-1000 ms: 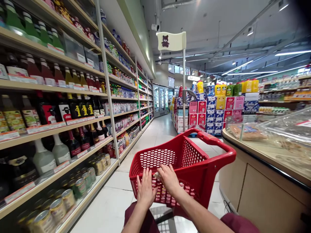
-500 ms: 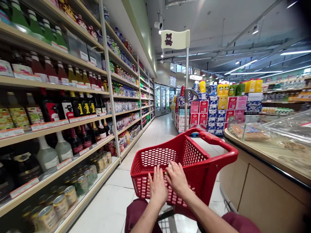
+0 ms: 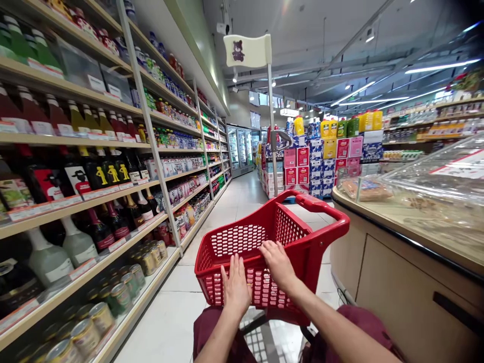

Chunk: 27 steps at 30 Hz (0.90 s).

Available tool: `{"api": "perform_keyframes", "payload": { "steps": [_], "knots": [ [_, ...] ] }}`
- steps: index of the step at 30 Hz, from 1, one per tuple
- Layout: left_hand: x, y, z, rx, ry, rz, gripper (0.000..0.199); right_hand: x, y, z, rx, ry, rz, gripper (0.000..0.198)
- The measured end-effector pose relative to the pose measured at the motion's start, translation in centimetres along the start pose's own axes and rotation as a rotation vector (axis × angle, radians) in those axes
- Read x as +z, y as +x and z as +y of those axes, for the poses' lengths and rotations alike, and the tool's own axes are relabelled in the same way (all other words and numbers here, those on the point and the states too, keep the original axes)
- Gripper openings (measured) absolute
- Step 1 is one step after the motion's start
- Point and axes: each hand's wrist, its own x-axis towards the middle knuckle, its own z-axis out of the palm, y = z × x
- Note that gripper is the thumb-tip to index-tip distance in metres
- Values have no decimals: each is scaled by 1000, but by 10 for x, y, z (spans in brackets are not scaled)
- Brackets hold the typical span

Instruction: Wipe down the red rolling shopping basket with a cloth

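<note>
A red plastic shopping basket on a cart (image 3: 242,239) stands in front of me in a shop aisle; I see nothing in it. My left hand (image 3: 235,288) lies flat with fingers spread against the basket's near wall. My right hand (image 3: 279,262) rests on the near rim, fingers stretched over the edge. The red handle bar (image 3: 321,206) is on the far side. A white flag with a bear (image 3: 247,50) rises on a pole from the cart. My dark red trousers (image 3: 212,327) show below.
Long shelves on the left hold bottles (image 3: 94,176) and, at the bottom, cans (image 3: 113,297). A wooden counter with a clear display case (image 3: 401,237) stands close on the right. Stacked cartons (image 3: 313,161) and fridges (image 3: 238,151) lie further down the tiled aisle (image 3: 242,201).
The view and cart have shifted left and forward along the aisle. Both hands slid up towards the near rim; the small pale thing seen by my right hand earlier is out of sight.
</note>
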Motion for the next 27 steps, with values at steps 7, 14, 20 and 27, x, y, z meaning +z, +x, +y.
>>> {"api": "perform_keyframes", "payload": {
  "steps": [7, 14, 20, 27],
  "knots": [
    [3, 1, 1, 13, -1, 11, 72, -40, -2, 69, 213, -146, 15, 37],
    [2, 0, 3, 7, 33, 15, 73, -13, -6, 14, 37, -62, -32, 39],
    [3, 1, 6, 3, 24, 21, 72, -44, -7, 77, 257, -174, 86, 40],
    [-3, 1, 31, 88, -2, 7, 72, -17, -11, 27, 20, -119, 70, 43]
  ]
}}
